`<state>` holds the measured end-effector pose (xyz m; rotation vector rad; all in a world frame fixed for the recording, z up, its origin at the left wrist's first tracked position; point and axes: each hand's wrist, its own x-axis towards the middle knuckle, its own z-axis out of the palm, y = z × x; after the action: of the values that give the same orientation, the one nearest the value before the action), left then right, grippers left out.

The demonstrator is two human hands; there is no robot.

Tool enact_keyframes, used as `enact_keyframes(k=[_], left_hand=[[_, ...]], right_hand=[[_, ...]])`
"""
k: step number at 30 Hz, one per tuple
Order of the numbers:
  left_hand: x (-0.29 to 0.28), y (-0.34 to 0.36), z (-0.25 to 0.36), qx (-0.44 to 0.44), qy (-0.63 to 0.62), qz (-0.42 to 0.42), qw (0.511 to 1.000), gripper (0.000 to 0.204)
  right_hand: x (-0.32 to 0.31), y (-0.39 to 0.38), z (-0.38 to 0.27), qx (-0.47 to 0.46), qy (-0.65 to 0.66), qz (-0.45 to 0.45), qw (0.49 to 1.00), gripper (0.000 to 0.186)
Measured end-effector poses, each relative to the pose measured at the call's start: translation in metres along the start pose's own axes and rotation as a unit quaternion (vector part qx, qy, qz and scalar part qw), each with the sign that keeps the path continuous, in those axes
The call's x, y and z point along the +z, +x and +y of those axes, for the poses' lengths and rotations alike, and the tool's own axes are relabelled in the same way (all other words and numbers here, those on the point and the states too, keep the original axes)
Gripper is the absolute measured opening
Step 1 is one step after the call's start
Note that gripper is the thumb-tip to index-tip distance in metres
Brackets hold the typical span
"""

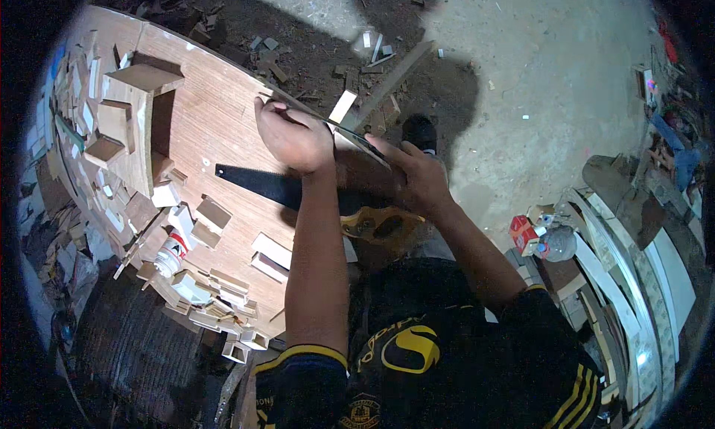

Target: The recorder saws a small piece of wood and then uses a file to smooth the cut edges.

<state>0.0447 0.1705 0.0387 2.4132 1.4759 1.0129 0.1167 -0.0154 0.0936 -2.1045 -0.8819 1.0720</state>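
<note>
While a brown open-sided wooden box (138, 131) stands on the wood-grained worktop (223, 109), the left forearm (320, 265) partly hides a yellow-handled black saw (269, 186); the left hand (296, 136), half-curled, hold unclear, adjoins a thin brown board (361, 170) the right hand (415, 173) grips.

- I make out a brown flat wooden panel (365, 177), centre.
- My handsaw (257, 185) view: black flat blade, yellow handle (383, 226).
- Left: light-brown wooden tabletop (212, 94), finely grained.
- Near left: white cylindrical bottle (172, 255), red band.
- Near, I see a black fabric shirt (477, 354), yellow-striped right sleeve (579, 392).
</note>
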Motion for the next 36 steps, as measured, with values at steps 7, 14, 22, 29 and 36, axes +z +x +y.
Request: enact_keyframes(k=[7,14,22,29,36], left_hand=[[-0.01,0.003,0.012,-0.104,0.048,-0.05,0.992,0.018],[-0.013,0.0,0.012,-0.042,0.122,-0.104,0.986,0.018],[-0.002,-0.002,0.005,-0.068,0.099,-0.002,0.993,0.012],[-0.001,-0.003,0.003,-0.101,0.085,-0.045,0.99,0.017],[0.0,-0.006,0.002,-0.073,0.042,-0.092,0.992,0.019]], right_hand=[[0.013,-0.01,-0.006,0.016,-0.025,0.031,0.999,0.073],[0.017,-0.012,-0.003,0.03,-0.047,0.004,0.998,0.082],[0.017,-0.011,-0.006,0.007,-0.02,0.042,0.999,0.078],[0.006,-0.006,-0.004,0.001,-0.013,0.04,0.999,0.064],[-0.001,0.007,-0.006,-0.042,0.007,0.063,0.997,0.054]])
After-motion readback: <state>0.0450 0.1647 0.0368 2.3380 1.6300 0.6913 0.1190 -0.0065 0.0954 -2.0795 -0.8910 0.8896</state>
